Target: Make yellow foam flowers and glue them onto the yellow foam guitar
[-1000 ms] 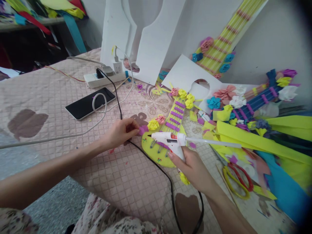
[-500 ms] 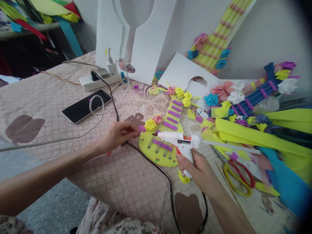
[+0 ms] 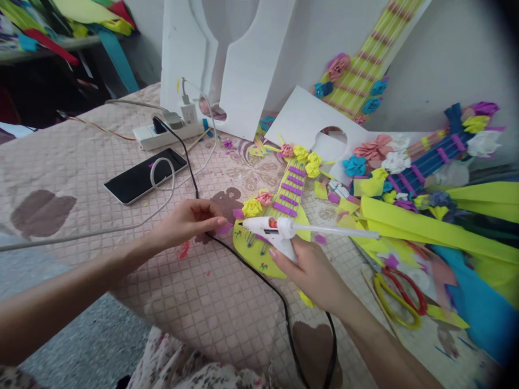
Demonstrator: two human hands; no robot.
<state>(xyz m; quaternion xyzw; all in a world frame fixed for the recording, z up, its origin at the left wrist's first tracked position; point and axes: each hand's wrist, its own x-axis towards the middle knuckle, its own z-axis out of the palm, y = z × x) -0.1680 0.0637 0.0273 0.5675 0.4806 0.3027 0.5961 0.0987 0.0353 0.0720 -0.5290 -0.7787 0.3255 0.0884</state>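
Note:
My right hand [image 3: 314,270] is closed round the handle of a white glue gun [image 3: 270,229], a clear glue stick [image 3: 340,232] jutting from its back. The nozzle points left, close to a small purple paper piece [image 3: 224,228] pinched between the thumb and fingers of my left hand [image 3: 194,220]. Beneath the gun lies a yellow toy guitar [image 3: 255,260] with purple strips across its neck. Yellow paper flowers [image 3: 252,207] and a pink one [image 3: 265,198] sit on its upper left edge, beside another purple piece [image 3: 238,214]. The gun and hand hide part of the guitar body.
A black cord [image 3: 259,278] runs across the quilted cloth. A phone [image 3: 144,175] and a power strip [image 3: 162,135] lie left. Scissors [image 3: 399,297] and yellow paper strips [image 3: 430,227] are right. A decorated blue guitar neck [image 3: 425,167] and white cut-out boards [image 3: 251,70] stand behind.
The glue gun has moved left, its nozzle now nearer my left fingers. My left hand has shifted slightly left, and the purple piece in its pinch now shows.

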